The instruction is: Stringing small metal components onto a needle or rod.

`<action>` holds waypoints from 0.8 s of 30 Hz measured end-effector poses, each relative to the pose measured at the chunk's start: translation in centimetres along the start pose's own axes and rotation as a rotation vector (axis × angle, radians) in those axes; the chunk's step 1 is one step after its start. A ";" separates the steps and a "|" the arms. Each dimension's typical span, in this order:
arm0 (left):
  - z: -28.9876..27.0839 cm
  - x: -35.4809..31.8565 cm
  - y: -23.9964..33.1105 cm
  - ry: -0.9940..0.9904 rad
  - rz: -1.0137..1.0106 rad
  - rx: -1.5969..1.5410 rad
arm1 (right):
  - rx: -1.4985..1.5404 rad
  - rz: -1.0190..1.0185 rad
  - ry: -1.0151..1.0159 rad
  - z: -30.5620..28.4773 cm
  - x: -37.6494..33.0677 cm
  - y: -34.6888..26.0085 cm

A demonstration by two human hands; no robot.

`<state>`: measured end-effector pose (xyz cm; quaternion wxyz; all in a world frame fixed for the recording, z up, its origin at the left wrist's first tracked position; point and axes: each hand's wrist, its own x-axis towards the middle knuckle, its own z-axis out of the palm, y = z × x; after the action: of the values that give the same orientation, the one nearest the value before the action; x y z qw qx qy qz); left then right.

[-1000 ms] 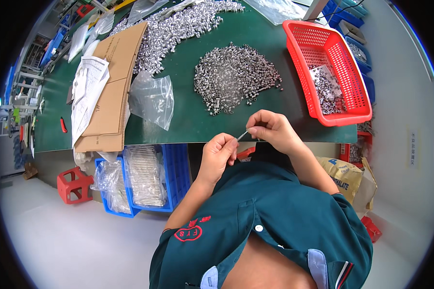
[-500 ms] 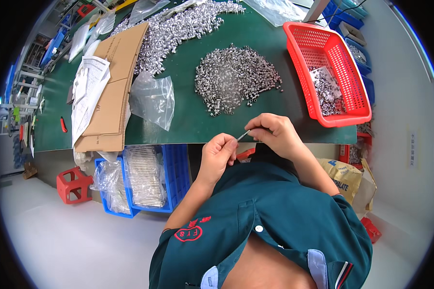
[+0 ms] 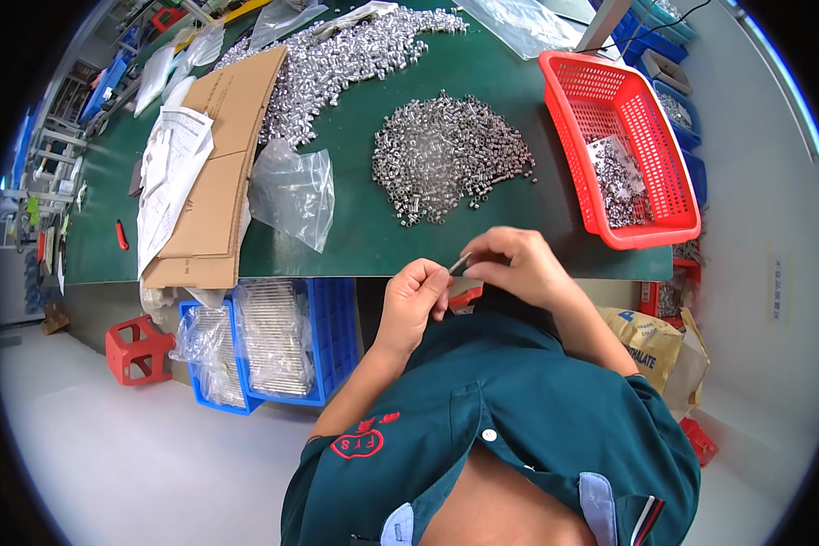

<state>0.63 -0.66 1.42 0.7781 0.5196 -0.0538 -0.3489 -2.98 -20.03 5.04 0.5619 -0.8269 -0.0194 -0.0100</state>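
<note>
A thin metal rod [image 3: 459, 264] is held just off the table's front edge, slanting up to the right. The thumb and curled fingers of my left hand [image 3: 413, 298] pinch its lower end. My right hand [image 3: 522, 266] closes its thumb and forefinger around the upper end. Whether a small part sits on the rod under those fingertips is too small to tell. Beyond my hands, a heap of small shiny metal rings or sleeves [image 3: 450, 155] lies on the green table [image 3: 355, 246].
A red perforated basket [image 3: 642, 232] holding small metal parts stands at right. A larger pile of metal pieces [image 3: 337, 68] lies farther back. Cardboard [image 3: 214, 200], papers [image 3: 173, 164] and a plastic bag [image 3: 293, 196] lie left. Below are blue crates [image 3: 332, 337] and a red stool [image 3: 138, 350].
My right fingertips have come a little closer to my left hand along the rod. The whole view has shifted slightly; the heap looks unchanged.
</note>
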 end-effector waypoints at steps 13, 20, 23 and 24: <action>-0.5 -0.3 0.0 0.060 -0.009 -0.001 | -0.642 -0.280 0.316 0.1 3.7 3.2; -0.7 -0.1 -0.1 0.054 0.005 0.011 | -0.651 -0.249 0.276 -0.1 2.7 3.5; -0.7 -0.1 -0.1 0.056 -0.005 0.031 | -0.643 -0.241 0.301 -0.2 2.0 3.4; -0.7 0.0 -0.2 0.050 -0.003 0.030 | -0.645 -0.238 0.300 -0.2 2.0 3.4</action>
<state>0.81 -0.16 0.99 0.7708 0.5397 -0.0388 -0.3363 -0.85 -21.44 2.06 0.2642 -0.9426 -0.0287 -0.2020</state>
